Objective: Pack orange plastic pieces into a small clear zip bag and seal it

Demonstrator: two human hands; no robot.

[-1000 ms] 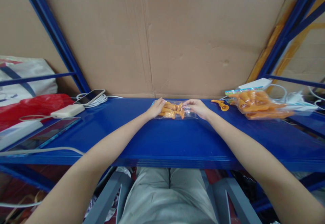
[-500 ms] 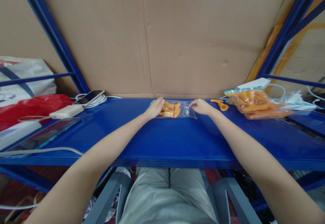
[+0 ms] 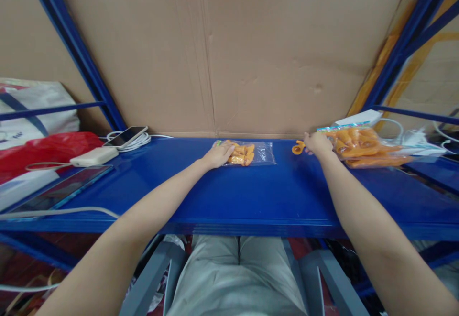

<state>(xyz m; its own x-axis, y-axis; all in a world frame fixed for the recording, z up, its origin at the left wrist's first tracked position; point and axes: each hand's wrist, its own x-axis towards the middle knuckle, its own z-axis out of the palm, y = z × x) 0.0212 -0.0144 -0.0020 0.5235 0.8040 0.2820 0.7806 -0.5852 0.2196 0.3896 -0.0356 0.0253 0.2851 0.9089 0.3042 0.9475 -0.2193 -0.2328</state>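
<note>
A clear plastic bag (image 3: 263,153) with several orange flared plastic pieces (image 3: 245,154), like small toy horns, lies flat on the blue shelf. Over its left end is my left hand (image 3: 217,156), with the fingers closed on the bag and partly covering the pieces. Farther right, my right hand (image 3: 317,145) pinches a loose orange horn-shaped piece (image 3: 297,148). The round flared mouth of that piece points left, and its other end is hidden by my fingers.
Filled bags of orange pieces (image 3: 358,144) are stacked just right of my right hand. A phone (image 3: 125,137) on a coiled white cable, a white power bank (image 3: 95,157), a tablet (image 3: 64,189) and a red bag (image 3: 50,148) lie at left. Cardboard (image 3: 268,58) stands behind the shelf.
My right hand has left the bag's right end and moved right to the loose orange piece, now held and turned. My left hand stays at the bag, slightly lower.
</note>
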